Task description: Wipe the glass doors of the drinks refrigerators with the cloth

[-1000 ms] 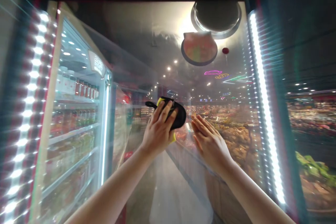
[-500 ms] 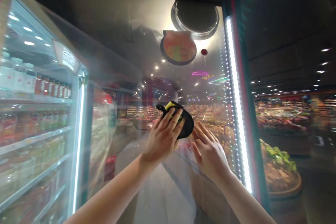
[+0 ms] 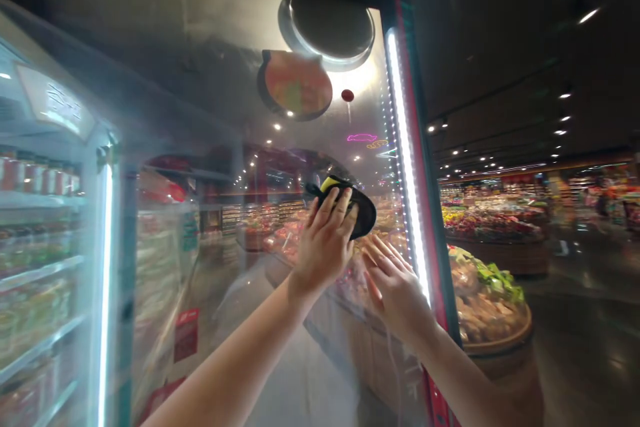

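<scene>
Black-and-yellow pad [image 3: 365,215] sits at the middle of the frame, slightly right of center, held flat by our left hand [image 3: 326,240] against a large glass pane [image 3: 215,80]. Our left fingers lie over its dark face, a black loop sticks out at its upper left, and a strip of yellow shows along its top edge. Our right hand [image 3: 397,290] is just below and to the right, holding nothing, its fingers straight and close together, its tips near the lower edge of the pad; we cannot tell whether they touch it or the glass. Our two hands are side by side, not clasped. Right of them, a bright LED strip [image 3: 407,160] runs down the pane's edge, beside a dark frame [image 3: 425,167] with red trim. At the left of the frame we see a lit drinks cooler [image 3: 103,347] with bottles [image 3: 37,173] on its shelves and a glowing sign [image 3: 63,101] at upper left. Toward the top center, a round metal-rimmed fixture [image 3: 327,27] overlaps an orange rounded panel [image 3: 296,85], with a small red disc [image 3: 348,95] near both. At lower right, leafy greens [image 3: 500,280] top a round produce bin [image 3: 505,347], and a shiny dark floor [image 3: 585,320] stretches beyond.
</scene>
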